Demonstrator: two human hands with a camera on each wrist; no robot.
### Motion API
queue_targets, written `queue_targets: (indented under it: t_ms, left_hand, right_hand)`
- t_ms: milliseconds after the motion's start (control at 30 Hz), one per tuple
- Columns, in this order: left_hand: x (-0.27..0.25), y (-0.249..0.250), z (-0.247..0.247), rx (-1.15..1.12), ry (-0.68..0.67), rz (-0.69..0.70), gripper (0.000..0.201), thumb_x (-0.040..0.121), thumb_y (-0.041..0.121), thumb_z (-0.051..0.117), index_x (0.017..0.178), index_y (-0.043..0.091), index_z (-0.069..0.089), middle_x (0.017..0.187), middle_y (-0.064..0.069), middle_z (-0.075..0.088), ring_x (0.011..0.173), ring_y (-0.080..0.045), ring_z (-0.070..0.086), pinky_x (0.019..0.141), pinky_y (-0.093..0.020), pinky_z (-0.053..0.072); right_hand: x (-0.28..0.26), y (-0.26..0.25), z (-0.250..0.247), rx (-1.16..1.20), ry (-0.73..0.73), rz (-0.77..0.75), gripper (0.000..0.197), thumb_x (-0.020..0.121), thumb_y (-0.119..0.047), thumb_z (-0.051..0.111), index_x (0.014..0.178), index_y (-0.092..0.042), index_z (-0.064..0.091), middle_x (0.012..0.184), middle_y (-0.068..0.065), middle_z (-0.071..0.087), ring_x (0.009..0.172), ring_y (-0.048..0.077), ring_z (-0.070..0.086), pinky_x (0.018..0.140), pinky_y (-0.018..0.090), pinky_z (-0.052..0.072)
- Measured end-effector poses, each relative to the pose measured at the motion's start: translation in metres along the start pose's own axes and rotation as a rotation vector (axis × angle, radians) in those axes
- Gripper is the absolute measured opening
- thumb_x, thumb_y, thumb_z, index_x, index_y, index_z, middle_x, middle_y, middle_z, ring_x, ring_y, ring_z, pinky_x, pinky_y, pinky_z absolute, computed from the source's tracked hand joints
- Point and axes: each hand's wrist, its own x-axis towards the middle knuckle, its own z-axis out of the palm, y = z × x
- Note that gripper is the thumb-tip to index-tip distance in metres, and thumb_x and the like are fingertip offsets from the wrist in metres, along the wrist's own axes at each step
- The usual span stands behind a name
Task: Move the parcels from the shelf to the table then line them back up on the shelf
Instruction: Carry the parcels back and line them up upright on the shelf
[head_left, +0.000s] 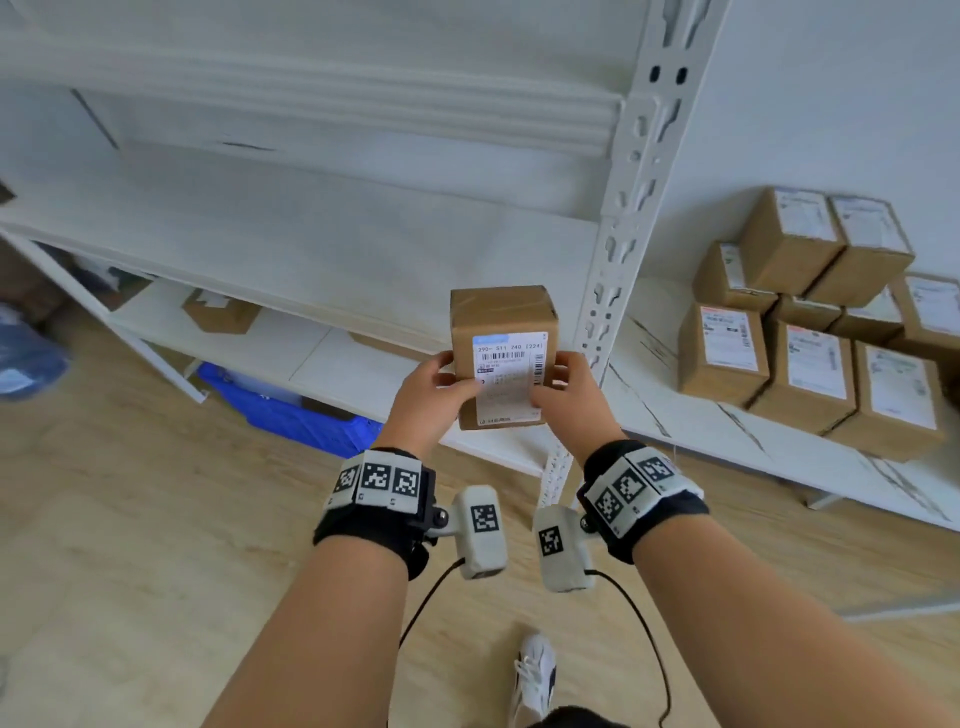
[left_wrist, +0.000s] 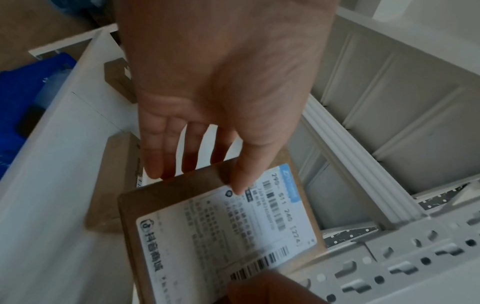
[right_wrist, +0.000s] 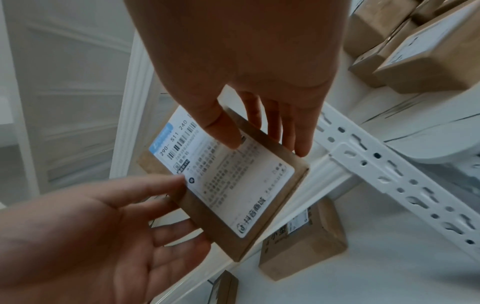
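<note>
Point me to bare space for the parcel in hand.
Free: the white shelf board behind the brown cardboard parcel, from the slotted white upright leftward. Crowded: the marble-pattern table holds stacked brown parcels; only its front strip is bare. Both hands, left and right, hold the parcel.

The middle shelf (head_left: 322, 244) lies bare across its whole width — broad room above it, up to the ribbed board overhead. At its right end the perforated upright (head_left: 631, 208) stands as a barrier, just beside the right hand (head_left: 571, 395) and the parcel (head_left: 501, 332) both hands hold. Beyond the post, stacked parcels (head_left: 810, 322) crowd the desk (head_left: 675, 415) — only its near strip is free. The lower shelf (head_left: 291, 353) carries a few boxes.
</note>
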Motion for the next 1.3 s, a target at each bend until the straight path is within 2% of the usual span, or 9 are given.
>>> queue_targets:
  t_ms: [133, 233, 367, 567, 667, 767, 833, 1100, 1300]
  left_hand:
    - [0.028, 0.020, -0.003, 0.023, -0.022, 0.044, 0.029, 0.092, 0.048, 0.055, 0.119, 0.037, 0.057, 0.110, 0.009, 0.068, 0.100, -0.010, 0.064, 0.088, -0.035, 0.054]
    - [0.045, 0.028, -0.003, 0.021, -0.041, 0.023, 0.046, 0.092, 0.068, 0.035, 0.116, 0.036, 0.057, 0.109, 0.011, 0.067, 0.100, -0.008, 0.061, 0.089, -0.034, 0.051]
    - [0.066, 0.037, -0.002, -0.016, -0.083, 0.003, 0.050, 0.098, 0.064, 0.017, 0.113, 0.032, 0.052, 0.109, 0.006, 0.058, 0.100, -0.016, 0.053, 0.095, -0.036, 0.044]
    - [0.113, 0.044, -0.001, 0.016, -0.155, 0.020, 0.052, 0.102, 0.056, 0.019, 0.096, 0.022, 0.058, 0.108, -0.006, 0.066, 0.104, -0.027, 0.061, 0.098, -0.041, 0.048]
    - [0.132, 0.048, -0.002, 0.082, -0.183, 0.048, 0.060, 0.101, 0.055, 0.022, 0.117, 0.010, 0.059, 0.115, -0.013, 0.066, 0.107, -0.032, 0.062, 0.092, -0.043, 0.049]
    - [0.151, 0.050, -0.007, 0.082, -0.111, 0.126, 0.053, 0.100, 0.047, 0.038, 0.147, 0.023, 0.037, 0.150, -0.004, 0.043, 0.137, -0.025, 0.041, 0.108, -0.038, 0.036]
    - [0.160, 0.049, -0.012, 0.067, -0.131, 0.197, 0.053, 0.100, 0.039, 0.043, 0.150, 0.030, 0.031, 0.155, 0.000, 0.036, 0.141, -0.018, 0.035, 0.112, -0.035, 0.031]
    - [0.164, 0.044, -0.018, 0.062, -0.288, 0.282, 0.050, 0.100, 0.036, 0.046, 0.149, 0.033, 0.034, 0.151, -0.001, 0.043, 0.136, -0.020, 0.043, 0.105, -0.031, 0.037]
    - [0.155, 0.042, -0.009, 0.100, -0.325, 0.323, 0.050, 0.100, 0.039, 0.044, 0.149, 0.034, 0.033, 0.151, 0.000, 0.043, 0.135, -0.021, 0.044, 0.103, -0.031, 0.037]
  right_hand:
    - [0.038, -0.014, 0.008, -0.080, 0.034, -0.041, 0.053, 0.086, -0.016, 0.055, 0.138, -0.020, 0.044, 0.130, 0.003, 0.046, 0.111, 0.021, 0.055, 0.097, 0.039, 0.050]
    - [0.055, -0.020, 0.013, -0.139, 0.013, -0.035, 0.053, 0.086, -0.016, 0.054, 0.138, -0.020, 0.045, 0.126, 0.002, 0.047, 0.108, 0.020, 0.055, 0.096, 0.038, 0.050]
    - [0.072, -0.023, 0.022, -0.133, 0.006, 0.001, 0.048, 0.083, -0.012, 0.053, 0.130, -0.023, 0.048, 0.121, 0.002, 0.056, 0.107, 0.021, 0.057, 0.094, 0.041, 0.052]
    - [0.093, -0.028, 0.029, -0.138, 0.064, 0.055, 0.048, 0.085, -0.005, 0.053, 0.129, -0.021, 0.046, 0.118, 0.000, 0.061, 0.108, 0.020, 0.059, 0.087, 0.031, 0.051]
    - [0.098, -0.033, 0.034, -0.125, 0.123, 0.077, 0.049, 0.086, -0.002, 0.052, 0.131, -0.021, 0.045, 0.118, -0.004, 0.060, 0.104, 0.015, 0.059, 0.078, 0.023, 0.048]
    - [0.097, -0.038, 0.039, -0.114, 0.267, 0.088, 0.056, 0.088, -0.008, 0.052, 0.141, -0.023, 0.039, 0.128, -0.002, 0.057, 0.114, 0.017, 0.057, 0.089, 0.033, 0.052]
    - [0.094, -0.041, 0.043, -0.127, 0.371, 0.098, 0.061, 0.092, -0.016, 0.053, 0.148, -0.024, 0.032, 0.134, 0.000, 0.053, 0.119, 0.018, 0.054, 0.098, 0.040, 0.049]
    - [0.066, -0.042, 0.046, -0.199, 0.540, 0.066, 0.049, 0.093, -0.010, 0.047, 0.141, -0.019, 0.045, 0.131, 0.000, 0.057, 0.116, 0.014, 0.054, 0.100, 0.031, 0.045]
    - [0.050, -0.040, 0.044, -0.178, 0.601, 0.093, 0.042, 0.093, -0.010, 0.044, 0.133, -0.021, 0.052, 0.116, -0.001, 0.060, 0.097, 0.013, 0.057, 0.065, 0.020, 0.049]
